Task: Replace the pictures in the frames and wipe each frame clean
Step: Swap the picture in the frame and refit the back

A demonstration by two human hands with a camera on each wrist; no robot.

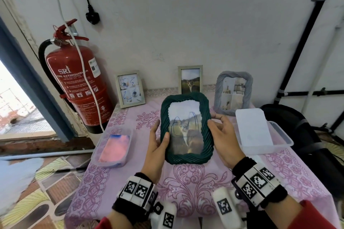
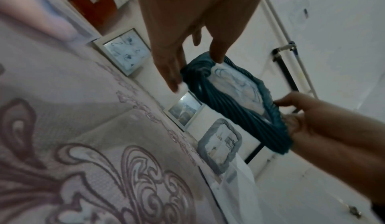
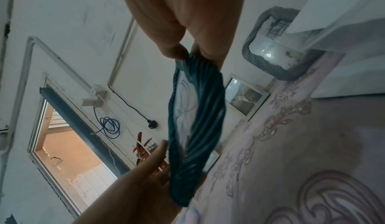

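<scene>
Both hands hold the dark green frame (image 1: 186,129) above the table (image 1: 195,182): the left hand (image 1: 157,147) grips its left edge, the right hand (image 1: 224,135) its right. Pen scribbles still mark its glass, so wiping seemingly remains. Three other frames (image 1: 130,88) lean against the wall; a cloth tub (image 1: 113,147) sits left, nothing obstructing.

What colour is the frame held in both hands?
Dark green frame, with a twisted rope-like ribbing; the head view shows it best.
</scene>
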